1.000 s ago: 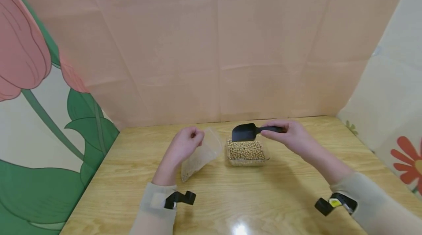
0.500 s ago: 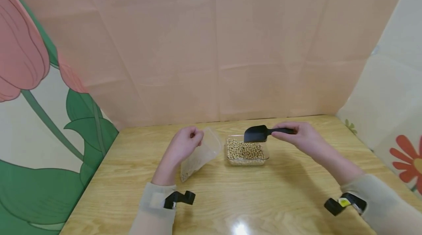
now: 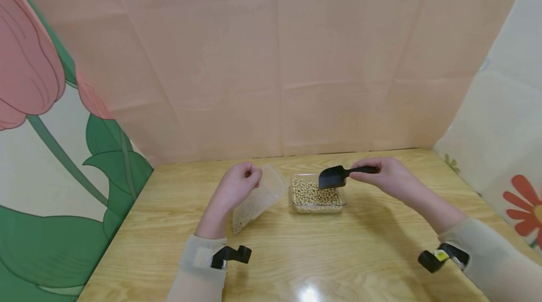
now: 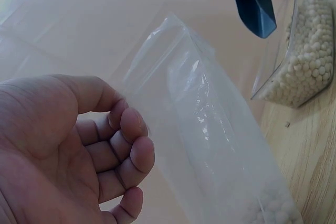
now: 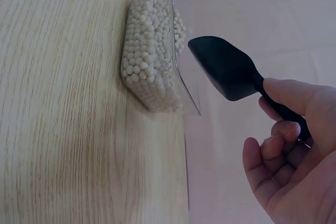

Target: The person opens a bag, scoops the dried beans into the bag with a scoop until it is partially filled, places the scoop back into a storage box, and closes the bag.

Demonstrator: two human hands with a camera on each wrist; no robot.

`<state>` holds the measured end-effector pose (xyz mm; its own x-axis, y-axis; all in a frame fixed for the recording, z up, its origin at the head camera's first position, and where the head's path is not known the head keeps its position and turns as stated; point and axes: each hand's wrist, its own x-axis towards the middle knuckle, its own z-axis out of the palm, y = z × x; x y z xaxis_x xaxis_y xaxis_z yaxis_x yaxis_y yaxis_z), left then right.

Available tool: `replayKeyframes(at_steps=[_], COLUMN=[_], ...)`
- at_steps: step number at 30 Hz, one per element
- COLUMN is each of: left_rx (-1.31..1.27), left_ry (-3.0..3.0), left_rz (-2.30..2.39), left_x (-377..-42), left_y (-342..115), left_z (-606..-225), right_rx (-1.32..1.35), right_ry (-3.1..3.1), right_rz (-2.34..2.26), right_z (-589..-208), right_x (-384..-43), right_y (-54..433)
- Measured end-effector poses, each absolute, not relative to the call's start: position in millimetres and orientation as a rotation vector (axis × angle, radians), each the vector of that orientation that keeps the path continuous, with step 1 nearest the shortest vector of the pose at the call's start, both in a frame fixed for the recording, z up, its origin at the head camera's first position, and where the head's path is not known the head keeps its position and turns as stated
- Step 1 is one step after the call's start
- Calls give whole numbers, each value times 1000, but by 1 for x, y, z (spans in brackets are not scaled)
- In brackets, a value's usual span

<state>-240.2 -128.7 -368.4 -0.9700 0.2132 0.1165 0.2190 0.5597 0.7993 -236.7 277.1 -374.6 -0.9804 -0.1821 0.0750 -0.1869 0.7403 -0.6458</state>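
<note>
My left hand (image 3: 240, 183) pinches the top edge of a clear plastic zip bag (image 3: 260, 198) between thumb and curled fingers. A few pale beans (image 4: 270, 209) lie in the bag's bottom corner. In my right hand (image 3: 387, 175) is a black scoop (image 3: 333, 177), gripped by its handle. The scoop's blade overlaps the back right of a clear rectangular container (image 3: 319, 209) in the head view. Round, pale yellow soybeans (image 3: 311, 194) fill most of that container. In the right wrist view the blade hangs above the container's open side, tip toward the beans.
The wooden table (image 3: 271, 264) meets a pink backdrop (image 3: 279, 81) just behind the container. Flower-patterned panels stand on the left (image 3: 46, 184) and right (image 3: 491, 128). A small crumb (image 4: 287, 125) lies beside the container in the left wrist view.
My right hand moved right with the scoop, whose blade shifted from the container's back left to its back right and then dipped lower. The left hand and bag stayed put.
</note>
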Motion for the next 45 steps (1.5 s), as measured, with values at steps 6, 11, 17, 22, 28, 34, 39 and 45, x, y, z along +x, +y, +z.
replayKeyframes(at_steps=[6,11,17,22,28,34,39,45], left_rx=[-379,-370,-364,-364,-373,-372,-375,-379], left_ry=[-2768,-2769,-2771,-2767,-2762,-2761,-2758,-2759], left_rz=[-1417,-1423,-1433,-1438,-1424,-1415,-1410,-1420], left_x=[-240,-239,-238,-238,-237,-237,-237,-237], left_y=[-129,-129,-128,-128,-129,-129,-129,-129], left_z=[-369,-369,-368,-368,-368,-368,-367,-367], right_rx=[351,381,402,446,465,438,366,292], right_ry=[-2934,-2945,-2952,-2942,-2940,-2968,-2962,-2963], right_rz=[1083,1051,988,976,978,1065,1157,1271], right_z=[-376,-378,-379,-384,-391,-400,-409,-419], right_x=[-240,-242,-245,-247,-249,-251,-251,-251], right_y=[275,272,271,267,262,257,253,252])
